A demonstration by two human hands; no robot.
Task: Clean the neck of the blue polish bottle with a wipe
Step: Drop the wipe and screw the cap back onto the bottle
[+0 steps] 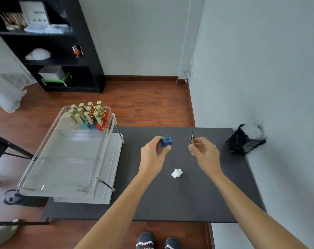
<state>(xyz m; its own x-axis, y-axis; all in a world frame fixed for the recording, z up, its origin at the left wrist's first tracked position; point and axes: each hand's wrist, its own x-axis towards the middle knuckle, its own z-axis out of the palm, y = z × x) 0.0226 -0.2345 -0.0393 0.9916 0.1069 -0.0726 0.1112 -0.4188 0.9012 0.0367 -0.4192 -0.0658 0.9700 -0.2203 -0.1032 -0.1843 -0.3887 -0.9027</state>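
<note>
My left hand (152,155) grips the square blue polish bottle (166,142) above the dark table mat; the bottle's open neck (168,137) points up and away, uncapped. My right hand (204,150) holds the gold cap with its thin brush (192,136) sticking upward, a little to the right of the bottle. A crumpled white wipe (177,173) lies on the mat between and below both hands, untouched.
The dark grey mat (170,200) covers the table. A clear tray cart (68,155) at the left carries several gold-capped polish bottles (88,114). A black holder with white wipes (246,139) stands at the right by the wall. A black shelf (53,45) is behind.
</note>
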